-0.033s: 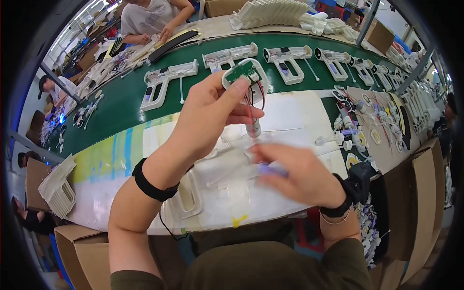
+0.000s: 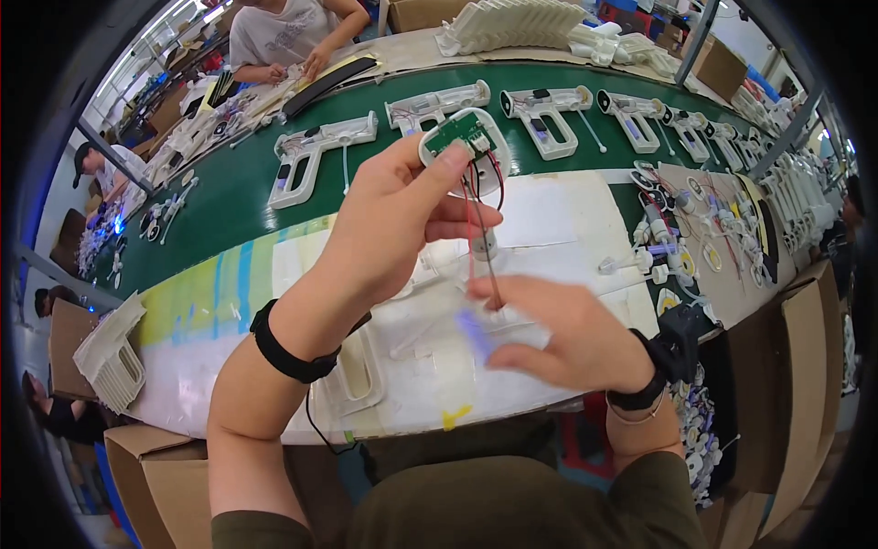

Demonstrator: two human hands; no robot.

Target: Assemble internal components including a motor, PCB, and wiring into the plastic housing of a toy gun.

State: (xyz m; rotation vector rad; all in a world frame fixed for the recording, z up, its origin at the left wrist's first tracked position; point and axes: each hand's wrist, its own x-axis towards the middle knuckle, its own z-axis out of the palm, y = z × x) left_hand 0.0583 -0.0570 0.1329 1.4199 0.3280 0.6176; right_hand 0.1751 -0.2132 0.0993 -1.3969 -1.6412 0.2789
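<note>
Above the pale counter [image 2: 201, 384] are the left hand [image 2: 402, 192] and, lower, the blurred right hand [image 2: 572, 334], whose grip I cannot tell. The left is clamped on a white housing [image 2: 503, 152] bearing a green circuit board [image 2: 446, 137]; thin wires [image 2: 489, 258] hang toward the right.

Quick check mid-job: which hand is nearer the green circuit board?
Left. The left hand holds the green circuit board, with the thumb at its lower edge. The right hand is apart from the board, lower in the picture and to the right.
</note>
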